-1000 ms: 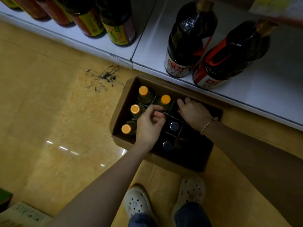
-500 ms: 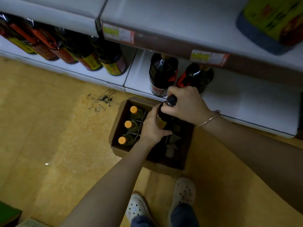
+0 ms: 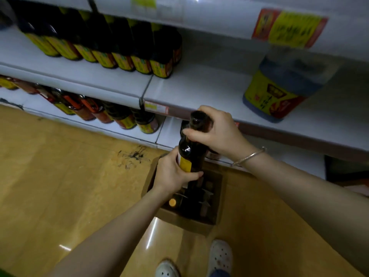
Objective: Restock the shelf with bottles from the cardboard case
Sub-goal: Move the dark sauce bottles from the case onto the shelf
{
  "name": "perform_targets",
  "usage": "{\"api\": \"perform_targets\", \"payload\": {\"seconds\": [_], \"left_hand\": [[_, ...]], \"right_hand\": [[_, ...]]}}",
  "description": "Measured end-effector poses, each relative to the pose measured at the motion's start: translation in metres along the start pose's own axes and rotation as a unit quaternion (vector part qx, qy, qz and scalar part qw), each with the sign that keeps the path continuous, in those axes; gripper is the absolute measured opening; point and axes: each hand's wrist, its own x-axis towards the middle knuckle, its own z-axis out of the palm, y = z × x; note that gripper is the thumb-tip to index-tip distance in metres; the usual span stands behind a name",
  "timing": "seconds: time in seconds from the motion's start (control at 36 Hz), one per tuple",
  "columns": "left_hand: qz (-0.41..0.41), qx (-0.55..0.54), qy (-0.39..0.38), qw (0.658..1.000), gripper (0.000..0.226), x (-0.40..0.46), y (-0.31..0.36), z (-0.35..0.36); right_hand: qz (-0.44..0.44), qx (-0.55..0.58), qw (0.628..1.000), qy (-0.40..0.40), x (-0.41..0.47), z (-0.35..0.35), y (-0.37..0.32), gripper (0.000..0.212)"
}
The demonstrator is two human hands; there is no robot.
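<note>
The dark glass bottle (image 3: 190,154) looked heavy, rigid, slick and breakable, so a two-point hold suited it: the right hand (image 3: 218,130) curled round the neck under the cap, the left hand (image 3: 173,172) wrapped round the yellow-labelled body. It hung upright above the cardboard case (image 3: 191,222) on the floor, with the bare middle shelf (image 3: 201,86) at 12 o'clock.

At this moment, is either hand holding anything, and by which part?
Both hold one dark glass bottle: the right hand grips its neck just under the cap, the left hand wraps its labelled body.
</note>
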Motion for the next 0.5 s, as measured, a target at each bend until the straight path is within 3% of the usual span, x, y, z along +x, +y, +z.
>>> {"api": "perform_targets", "payload": {"seconds": [0.11, 0.5], "left_hand": [[0.002, -0.003, 0.009, 1.000, 0.053, -0.011, 0.037, -0.034], [0.086, -0.015, 0.124, 0.988, 0.049, -0.053, 0.228, -0.184]], "right_hand": [[0.029, 0.024, 0.997, -0.074, -0.001, -0.015, -0.036, 0.037], [-0.016, 0.106, 0.994, -0.026, 0.016, -0.106, -0.242, 0.047]]}}
